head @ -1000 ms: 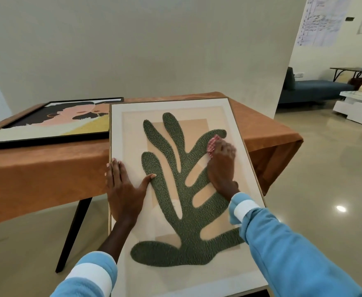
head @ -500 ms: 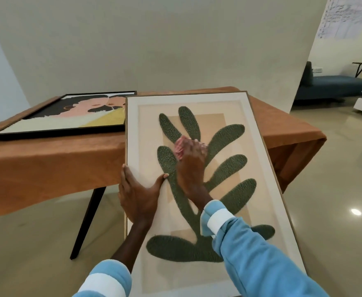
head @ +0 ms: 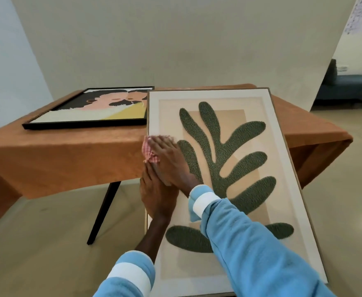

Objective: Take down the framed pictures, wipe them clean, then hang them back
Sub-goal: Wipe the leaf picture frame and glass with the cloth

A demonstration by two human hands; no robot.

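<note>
A tall light-framed picture (head: 251,97) of a green leaf shape leans tilted, its top on the table (head: 68,155) and its lower end near me. My right hand (head: 171,161) presses a red-and-white checked cloth (head: 149,150) flat against the glass at the frame's left edge, fingers laid fairly straight. My left hand (head: 156,196) rests flat on the same edge just below, partly under the right hand. A second picture in a black frame (head: 85,125) lies flat on the table to the left.
The table carries an orange-brown cloth that hangs over its sides, and has a dark slanted leg (head: 103,211). A plain wall stands behind it. A dark blue sofa (head: 351,86) sits in the room at far right. The floor is glossy.
My right hand has swept the cloth from the right of the leaf across to the frame's left edge. My left hand stayed on that edge. The view has shifted left.
</note>
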